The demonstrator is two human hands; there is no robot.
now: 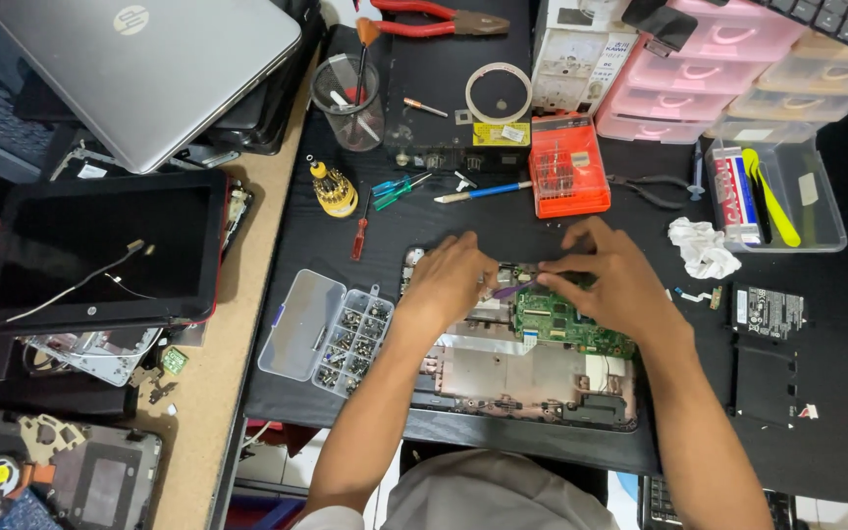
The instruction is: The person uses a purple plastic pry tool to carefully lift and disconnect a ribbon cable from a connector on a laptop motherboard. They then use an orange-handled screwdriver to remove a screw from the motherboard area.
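Since the opened laptop base [527, 368] lies low in the middle of the frame on my black worktop [836, 412] with its cover already off, I judge the stripping well under way: the silvery inner shielding is bare, and the green circuit board [566, 324] still sits in the upper right part of the shell. It looks dense with small parts, with a pale strip along its lower edge. Both my hands meet just above it. My left hand [449, 283] curls over the top edge of the base, fingers bent together, though I cannot tell what they pinch. My right hand [612, 280] rests across the board's upper edge, fingertips closed toward the left hand around something small and purplish [504, 291] between them; whether I truly grip it is hidden. To the left, just beside the base, the clear screw organiser [331, 334] stands open, its little compartments holding removed screws, I judge.
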